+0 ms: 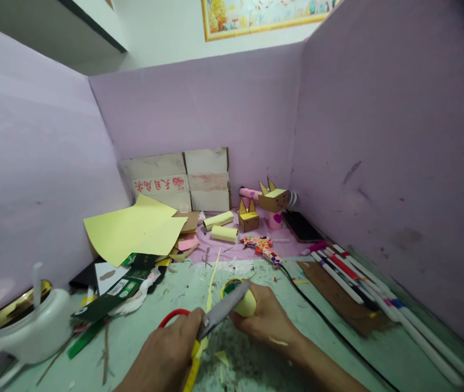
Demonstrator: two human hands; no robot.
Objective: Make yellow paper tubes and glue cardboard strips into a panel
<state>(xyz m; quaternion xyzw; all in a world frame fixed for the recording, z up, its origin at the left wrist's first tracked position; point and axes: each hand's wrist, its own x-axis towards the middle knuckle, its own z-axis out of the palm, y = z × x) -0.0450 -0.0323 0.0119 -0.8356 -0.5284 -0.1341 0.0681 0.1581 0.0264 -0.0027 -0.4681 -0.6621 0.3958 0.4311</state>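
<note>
White handled pot (36, 332), near left. Cardboard panel (181, 182) with red print, against far purple wall (199, 103). Phone-like black slab (302, 226), far right. Markers (337, 277) partly on brown cardboard (330, 298), right. Framed picture (256, 16) above far wall.

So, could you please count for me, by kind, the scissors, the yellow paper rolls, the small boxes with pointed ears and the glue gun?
Scissors: 1, in the left hand
Yellow paper rolls: 3, one in the right hand
Small eared boxes: 2
Glue gun: 1
Total: 7
</note>
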